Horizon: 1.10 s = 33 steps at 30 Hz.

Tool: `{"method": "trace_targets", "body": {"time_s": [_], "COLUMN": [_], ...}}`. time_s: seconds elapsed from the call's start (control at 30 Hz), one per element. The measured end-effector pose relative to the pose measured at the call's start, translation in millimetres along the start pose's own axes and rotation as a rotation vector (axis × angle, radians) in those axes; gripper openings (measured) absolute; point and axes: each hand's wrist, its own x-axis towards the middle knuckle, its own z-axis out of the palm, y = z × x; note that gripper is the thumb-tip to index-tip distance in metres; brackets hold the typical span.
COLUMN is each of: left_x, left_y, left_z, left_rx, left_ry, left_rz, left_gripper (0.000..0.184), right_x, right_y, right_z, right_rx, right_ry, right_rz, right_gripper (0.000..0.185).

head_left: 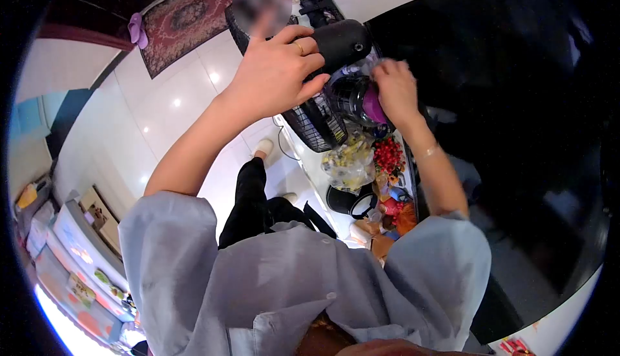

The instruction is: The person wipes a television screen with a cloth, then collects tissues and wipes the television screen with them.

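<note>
A black fan with a wire cage stands on a narrow white-topped surface. My left hand lies over the fan, its fingers curled against the left end of a thick black cylindrical housing, the thumb pointing down toward the cage. My right hand is at the far side of the fan, fingers bent and slightly blurred, beside a dark rounded part with a purple face. What lies under its fingertips is hidden.
Clear bags with yellow contents, red berries and a black-and-white cap crowd the surface nearer me. A large black glossy panel borders it on the right. On the tiled floor lie a patterned rug and purple slippers.
</note>
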Motion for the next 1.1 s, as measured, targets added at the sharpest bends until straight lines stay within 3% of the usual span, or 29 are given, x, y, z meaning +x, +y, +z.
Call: {"method": "trace_targets", "body": {"time_s": [0.1,0.17,0.2,0.23,0.33,0.43,0.53,0.57,0.6,0.67,0.73,0.77,0.9,1.0,1.1], "left_x": [14.6,22.8,24.6,24.1,22.2,23.9,27.8,28.5,27.2,26.2,26.1,26.7,27.3,28.1,28.8], "left_y": [6.2,8.4,8.7,8.7,8.4,10.9,10.1,11.5,14.1,16.2,16.9,19.0,20.1,19.6,22.3], "left_z": [6.5,6.6,6.5,6.4,10.9,11.1,7.9,7.1,6.6,6.7,8.6,9.9,7.0,7.2,4.1], "left_rx": [0.006,0.031,0.027,0.021,0.035,0.04,0.037,0.028,0.02,0.027,0.043,0.045,0.055,0.052,0.053], "left_ry": [-0.007,-0.017,-0.011,-0.006,0.014,-0.005,-0.036,-0.039,-0.044,-0.034,-0.007,0.003,0.002,-0.012,-0.069], "left_rz": [0.001,-0.001,0.003,0.006,0.02,0.018,0.016,0.01,0.003,-0.008,-0.018,-0.023,-0.021,-0.024,-0.011], "left_gripper": [0.018,0.018,0.017,0.017,0.019,0.02,0.019,0.019,0.018,0.018,0.018,0.018,0.018,0.017,0.015], "right_x": [13.3,45.3,61.8,69.4,117.2,146.0,141.8,130.5,129.8,133.6,145.3,147.7,115.9,78.1,43.0], "right_y": [-16.1,-23.7,-23.3,-32.9,-23.6,-11.8,-35.8,-41.4,-40.4,-30.4,-10.8,-3.3,8.7,1.4,-14.8], "right_z": [-38.9,-19.2,11.9,28.2,48.3,39.2,59.4,52.3,50.1,42.8,52.6,60.1,65.4,59.2,65.2], "right_rx": [0.489,0.593,0.543,0.485,0.148,0.019,0.39,0.593,0.566,0.341,0.152,0.215,0.356,0.419,0.446], "right_ry": [0.449,0.42,0.232,0.323,0.301,-0.125,0.076,0.282,0.235,-0.017,-0.056,-0.059,0.234,0.271,0.442], "right_rz": [-0.07,-0.258,-0.333,-0.338,-0.319,-0.016,-0.378,-0.547,-0.555,-0.381,-0.202,-0.119,0.095,0.339,0.434], "right_gripper": [0.036,0.042,0.039,0.03,0.023,0.025,0.023,0.024,0.025,0.03,0.028,0.026,0.026,0.027,0.026]}}
